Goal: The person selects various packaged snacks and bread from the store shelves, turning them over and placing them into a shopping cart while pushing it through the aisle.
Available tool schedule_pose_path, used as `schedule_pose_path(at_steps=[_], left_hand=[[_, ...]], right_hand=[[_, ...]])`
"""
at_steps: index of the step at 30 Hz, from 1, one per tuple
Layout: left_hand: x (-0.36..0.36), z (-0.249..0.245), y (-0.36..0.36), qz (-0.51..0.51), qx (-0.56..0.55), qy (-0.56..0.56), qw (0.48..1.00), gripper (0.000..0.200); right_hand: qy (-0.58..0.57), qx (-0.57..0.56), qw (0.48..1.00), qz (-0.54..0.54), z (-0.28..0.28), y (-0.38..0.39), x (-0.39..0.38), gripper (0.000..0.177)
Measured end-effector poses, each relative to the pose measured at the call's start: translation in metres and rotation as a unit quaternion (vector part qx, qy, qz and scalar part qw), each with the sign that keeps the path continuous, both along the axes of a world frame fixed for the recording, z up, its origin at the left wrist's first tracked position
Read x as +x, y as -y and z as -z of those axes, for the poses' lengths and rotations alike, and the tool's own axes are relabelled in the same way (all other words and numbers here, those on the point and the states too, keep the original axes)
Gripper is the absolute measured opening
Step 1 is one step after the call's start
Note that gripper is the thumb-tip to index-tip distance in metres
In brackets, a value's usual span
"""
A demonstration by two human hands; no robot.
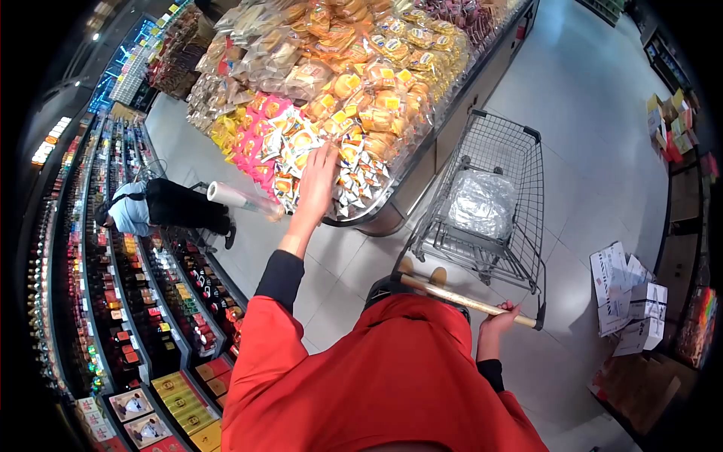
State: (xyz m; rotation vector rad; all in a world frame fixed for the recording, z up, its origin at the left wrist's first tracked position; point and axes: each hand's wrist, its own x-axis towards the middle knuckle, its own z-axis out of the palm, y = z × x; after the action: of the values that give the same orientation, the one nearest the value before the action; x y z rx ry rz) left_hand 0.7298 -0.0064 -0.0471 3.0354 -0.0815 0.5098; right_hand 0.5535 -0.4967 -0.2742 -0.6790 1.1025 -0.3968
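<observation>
The display stand (418, 177), heaped with wrapped goods, stands ahead of me. Adjacent is the wire cart (529, 211), containing a clear plastic bundle (482, 203). Its handle (452, 294) is enclosed by the right hand (498, 321). The left hand (319, 175), fingers nearly straight, contacts white packets (361, 181) at the stand's near corner; whether it grips one, I cannot tell.

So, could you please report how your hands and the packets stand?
Left hand at white packets, grip unclear. Right hand closed on cart handle. Nothing visible blocking left hand.
</observation>
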Motion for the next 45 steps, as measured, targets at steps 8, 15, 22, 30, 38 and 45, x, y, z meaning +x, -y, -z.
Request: schedule_pose_path(at_steps=[8,15,22,30,38,45], left_hand=[[0.042,0.028,-0.032,0.063,0.026,0.032,0.997,0.029],[0.022,-0.004,-0.031,0.054,0.016,0.044,0.997,0.036],[-0.005,-0.026,0.007,0.092,-0.166,0.125,0.974,0.025],[-0.076,0.136,0.136,0.273,-0.358,0.014,0.893,0.028],[-0.115,0.182,0.117,0.313,-0.279,-0.122,0.900,0.035],[-0.120,0.186,0.121,0.322,-0.255,-0.142,0.901,0.035]], right_hand=[[-0.066,0.017,0.998,-0.016,0.006,-0.027,-0.006,0.044],[-0.126,0.109,0.915,-0.366,-0.042,0.011,-0.043,0.064],[-0.159,-0.221,0.679,-0.682,-0.128,-0.008,0.007,0.054],[0.014,-0.123,0.800,-0.588,-0.107,-0.177,0.121,0.047],[-0.155,-0.447,0.744,-0.471,0.047,-0.127,0.184,0.057],[-0.279,-0.436,0.590,-0.620,0.095,-0.137,0.203,0.079]])
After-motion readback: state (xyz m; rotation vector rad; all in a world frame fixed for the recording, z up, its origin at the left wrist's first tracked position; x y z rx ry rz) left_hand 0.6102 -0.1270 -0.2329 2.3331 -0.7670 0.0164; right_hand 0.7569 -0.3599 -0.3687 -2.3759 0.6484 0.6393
